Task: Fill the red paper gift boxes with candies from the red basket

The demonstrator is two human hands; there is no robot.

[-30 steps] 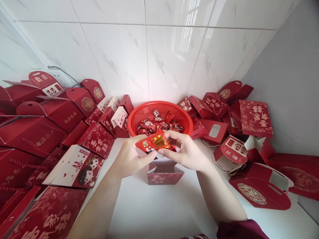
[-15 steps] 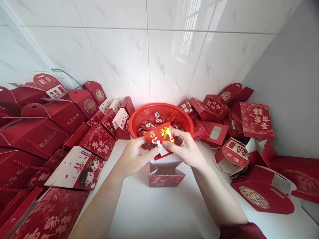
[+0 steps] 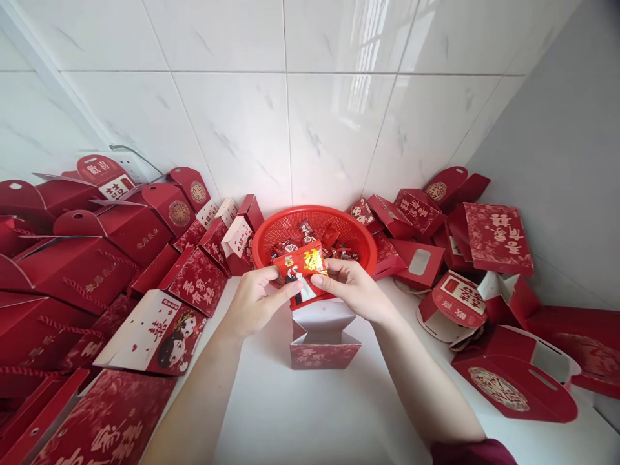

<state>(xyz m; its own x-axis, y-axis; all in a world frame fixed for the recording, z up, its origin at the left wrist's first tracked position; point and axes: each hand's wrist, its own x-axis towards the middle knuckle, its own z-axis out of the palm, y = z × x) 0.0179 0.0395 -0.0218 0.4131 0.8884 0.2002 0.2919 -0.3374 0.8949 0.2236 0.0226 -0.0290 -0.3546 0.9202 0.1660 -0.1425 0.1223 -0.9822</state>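
Between my two hands is a red candy packet [image 3: 305, 274] with gold print and a bride-and-groom picture. My left hand [image 3: 261, 298] pinches its left side, thumb on the front. The right side is pinched by my right hand [image 3: 351, 289], also with the thumb in front. Just below the packet, an open-topped red paper gift box [image 3: 325, 356] stands on the white table [image 3: 300, 413], its pale inside showing. Behind the hands sits a red plastic basket [image 3: 363, 252] with several wrapped candies [image 3: 334, 236] in it.
Red gift boxes [image 3: 198, 281] crowd the left side, some with rope handles. More boxes [image 3: 498, 236] lie in a heap at the right, including one with a handle slot [image 3: 513, 374]. A white tiled wall [image 3: 227, 129] rises behind the basket.
The packet and both hands have shifted slightly left, and the packet's tilt differs a little. The whole view has moved down slightly in the frame. Both hands keep their hold.
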